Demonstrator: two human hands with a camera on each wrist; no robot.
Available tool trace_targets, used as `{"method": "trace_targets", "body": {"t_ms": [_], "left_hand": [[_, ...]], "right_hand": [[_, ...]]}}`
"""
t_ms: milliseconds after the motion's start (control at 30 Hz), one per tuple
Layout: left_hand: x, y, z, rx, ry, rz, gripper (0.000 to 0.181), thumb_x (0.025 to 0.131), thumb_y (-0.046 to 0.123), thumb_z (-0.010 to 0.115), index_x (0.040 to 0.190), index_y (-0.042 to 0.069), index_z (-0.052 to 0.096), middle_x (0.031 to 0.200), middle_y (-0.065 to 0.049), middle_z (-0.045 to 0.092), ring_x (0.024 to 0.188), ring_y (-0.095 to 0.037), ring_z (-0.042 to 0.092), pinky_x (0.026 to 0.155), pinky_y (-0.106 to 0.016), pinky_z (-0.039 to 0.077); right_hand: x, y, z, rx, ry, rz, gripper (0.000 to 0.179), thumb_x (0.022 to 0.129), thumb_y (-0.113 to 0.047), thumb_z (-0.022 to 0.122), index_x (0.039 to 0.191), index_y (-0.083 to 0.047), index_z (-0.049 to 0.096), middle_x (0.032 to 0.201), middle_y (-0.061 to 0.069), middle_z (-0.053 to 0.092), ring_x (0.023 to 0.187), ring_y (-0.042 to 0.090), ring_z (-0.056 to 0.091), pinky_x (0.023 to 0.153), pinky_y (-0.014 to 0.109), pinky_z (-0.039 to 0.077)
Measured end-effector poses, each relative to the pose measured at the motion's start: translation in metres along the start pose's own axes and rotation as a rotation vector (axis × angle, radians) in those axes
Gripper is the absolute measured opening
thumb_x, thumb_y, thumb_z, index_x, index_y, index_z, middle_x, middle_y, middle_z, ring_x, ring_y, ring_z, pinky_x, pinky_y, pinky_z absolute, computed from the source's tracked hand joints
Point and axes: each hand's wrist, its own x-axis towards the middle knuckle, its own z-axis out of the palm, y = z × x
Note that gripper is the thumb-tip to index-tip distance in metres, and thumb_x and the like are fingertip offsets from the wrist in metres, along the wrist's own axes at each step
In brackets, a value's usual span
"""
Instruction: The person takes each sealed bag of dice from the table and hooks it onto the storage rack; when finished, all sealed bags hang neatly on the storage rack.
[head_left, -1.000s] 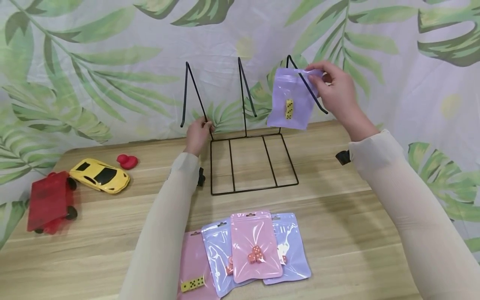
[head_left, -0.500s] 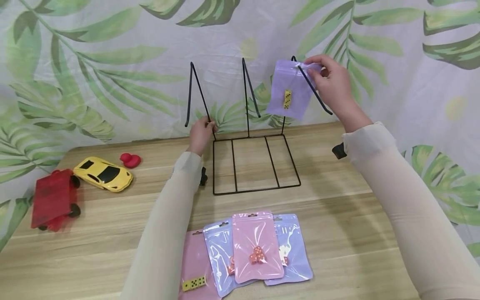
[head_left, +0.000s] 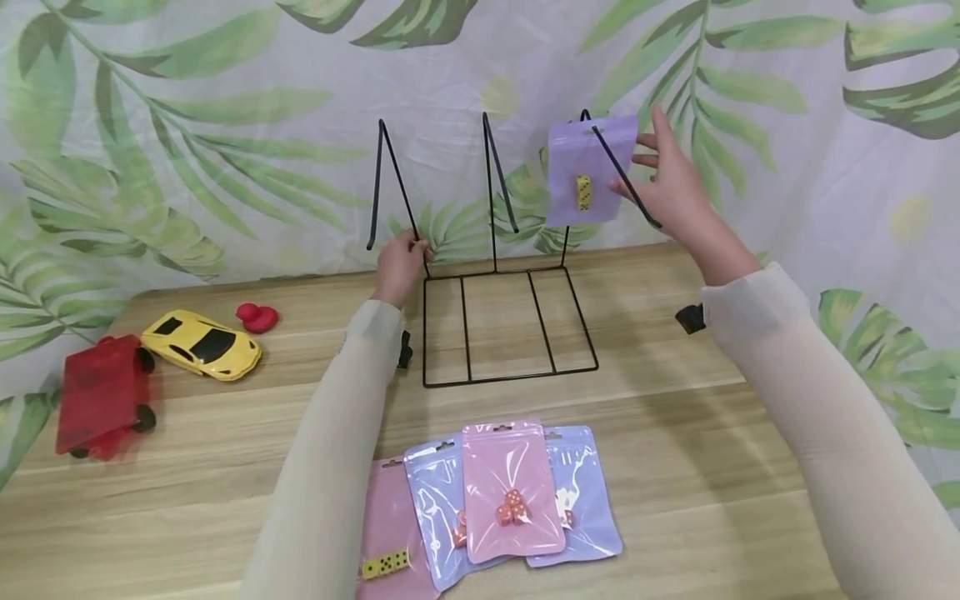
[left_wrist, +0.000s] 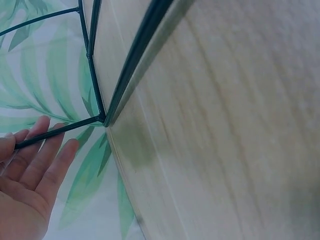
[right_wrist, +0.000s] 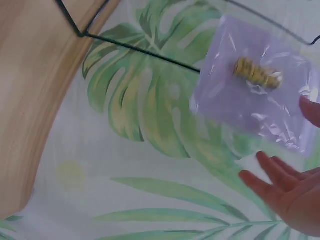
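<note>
Head view, red toy vehicle (head_left: 99, 396): black-wheeled, on the wood-grain table (head_left: 697, 475), well left of the left hand's fingers.
Yellow toy car (head_left: 201, 344): just beside that vehicle, between it and the left fingers.
Small red toy (head_left: 257, 318): near the car, on the side toward the left fingers.
Left hand (head_left: 400, 267): thumb and fingers grip the left upright of a black wire rack (head_left: 494, 271); the left wrist view shows the wire between them.
Rack: base flat on the table, right of the left fingers, with three prongs sloping forward from tall uprights.
Pouches: four, overlapping, nearer the wearer than either hand's fingers; from the left, a pink one (head_left: 393, 512), a blue one (head_left: 435, 492), a second pink one (head_left: 506, 471) lying on top with orange dice (head_left: 512, 508), a second blue one (head_left: 591, 492).
Purple pouch (head_left: 588, 158): hangs on the rack's right prong, just left of the right fingers, yellow dice (head_left: 583, 192) inside.
Right hand (head_left: 670, 196): fingers extended and spread, gripping nothing; the thumb overlaps the purple pouch's edge, contact impossible to tell.
Leaf-print cloth (head_left: 765, 208): behind both hands, reaching past the right fingers.
</note>
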Motion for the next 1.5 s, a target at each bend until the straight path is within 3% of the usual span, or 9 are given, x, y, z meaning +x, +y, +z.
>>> {"method": "trace_targets", "body": {"t_ms": [233, 333, 467, 567, 700, 800, 967, 1300, 1500], "left_hand": [[0.002, -0.001, 0.000, 0.036, 0.019, 0.017, 0.026, 0.107, 0.022, 0.044, 0.102, 0.002, 0.060, 0.100, -0.016, 0.071, 0.079, -0.025, 0.056, 0.066, -0.030, 0.039], [0.002, -0.002, 0.001, 0.040, 0.023, 0.021, 0.026, 0.107, 0.022, 0.044, 0.102, 0.002, 0.061, 0.100, -0.017, 0.071, 0.080, -0.026, 0.056, 0.066, -0.030, 0.039], [0.001, -0.001, 0.001, 0.042, 0.023, 0.024, 0.026, 0.107, 0.021, 0.044, 0.103, 0.001, 0.060, 0.101, -0.018, 0.071, 0.083, -0.028, 0.058, 0.067, -0.030, 0.039], [0.001, -0.001, 0.001, 0.033, 0.019, 0.019, 0.025, 0.107, 0.020, 0.044, 0.104, 0.001, 0.060, 0.102, -0.018, 0.071, 0.086, -0.028, 0.060, 0.067, -0.030, 0.040], [0.002, -0.002, 0.001, 0.017, 0.028, 0.006, 0.025, 0.107, 0.020, 0.044, 0.104, 0.001, 0.060, 0.101, -0.017, 0.071, 0.087, -0.027, 0.059, 0.067, -0.028, 0.040], [0.003, -0.003, 0.002, 0.010, 0.030, 0.001, 0.025, 0.107, 0.021, 0.045, 0.104, 0.002, 0.061, 0.101, -0.017, 0.071, 0.087, -0.026, 0.059, 0.067, -0.028, 0.040], [0.003, -0.003, 0.003, -0.003, 0.014, 0.002, 0.026, 0.107, 0.021, 0.044, 0.106, 0.000, 0.060, 0.102, -0.017, 0.071, 0.087, -0.026, 0.059, 0.067, -0.028, 0.041], [0.004, -0.003, 0.003, 0.019, 0.005, 0.013, 0.025, 0.107, 0.022, 0.044, 0.106, 0.002, 0.060, 0.102, -0.017, 0.070, 0.085, -0.027, 0.058, 0.069, -0.031, 0.041], [0.004, -0.004, 0.004, 0.010, 0.004, -0.001, 0.026, 0.107, 0.022, 0.044, 0.107, 0.001, 0.060, 0.103, -0.016, 0.070, 0.087, -0.026, 0.059, 0.068, -0.029, 0.042]], "right_hand": [[-0.052, 0.016, 0.008, -0.161, -0.123, -0.036, 0.106, 0.097, -0.034, 0.065, 0.155, -0.013, -0.021, 0.166, 0.011, 0.016, 0.146, 0.038, 0.032, 0.117, 0.057, 0.026], [-0.080, 0.025, 0.020, -0.255, -0.183, -0.046, 0.101, 0.095, -0.031, 0.069, 0.157, -0.002, -0.005, 0.162, 0.021, 0.022, 0.144, 0.044, 0.030, 0.117, 0.059, 0.022], [-0.126, 0.035, 0.047, -0.430, -0.369, -0.165, 0.088, 0.088, -0.030, 0.076, 0.152, 0.007, 0.027, 0.154, 0.031, 0.033, 0.141, 0.049, 0.031, 0.116, 0.061, 0.025], [-0.158, 0.038, 0.070, -0.522, -0.545, -0.262, 0.083, 0.083, -0.041, 0.077, 0.144, 0.004, 0.044, 0.148, 0.028, 0.044, 0.136, 0.047, 0.040, 0.113, 0.060, 0.032], [-0.185, 0.035, 0.099, -0.555, -0.648, -0.331, 0.077, 0.076, -0.054, 0.078, 0.131, -0.005, 0.060, 0.127, 0.014, 0.061, 0.120, 0.033, 0.054, 0.104, 0.051, 0.044], [-0.195, 0.033, 0.114, -0.556, -0.663, -0.336, 0.067, 0.075, -0.053, 0.081, 0.120, -0.007, 0.064, 0.111, 0.006, 0.063, 0.107, 0.026, 0.057, 0.096, 0.046, 0.047], [-0.201, 0.035, 0.127, -0.571, -0.650, -0.268, 0.060, 0.073, -0.048, 0.084, 0.112, -0.008, 0.062, 0.105, 0.004, 0.062, 0.102, 0.024, 0.057, 0.094, 0.045, 0.048], [-0.193, 0.044, 0.131, -0.574, -0.602, -0.192, 0.056, 0.075, -0.049, 0.083, 0.107, -0.009, 0.063, 0.094, -0.001, 0.055, 0.088, 0.016, 0.051, 0.079, 0.036, 0.047], [-0.186, 0.050, 0.129, -0.551, -0.653, -0.174, 0.032, 0.079, -0.035, 0.083, 0.091, -0.014, 0.061, 0.087, -0.003, 0.054, 0.081, 0.015, 0.049, 0.070, 0.032, 0.044]]}}
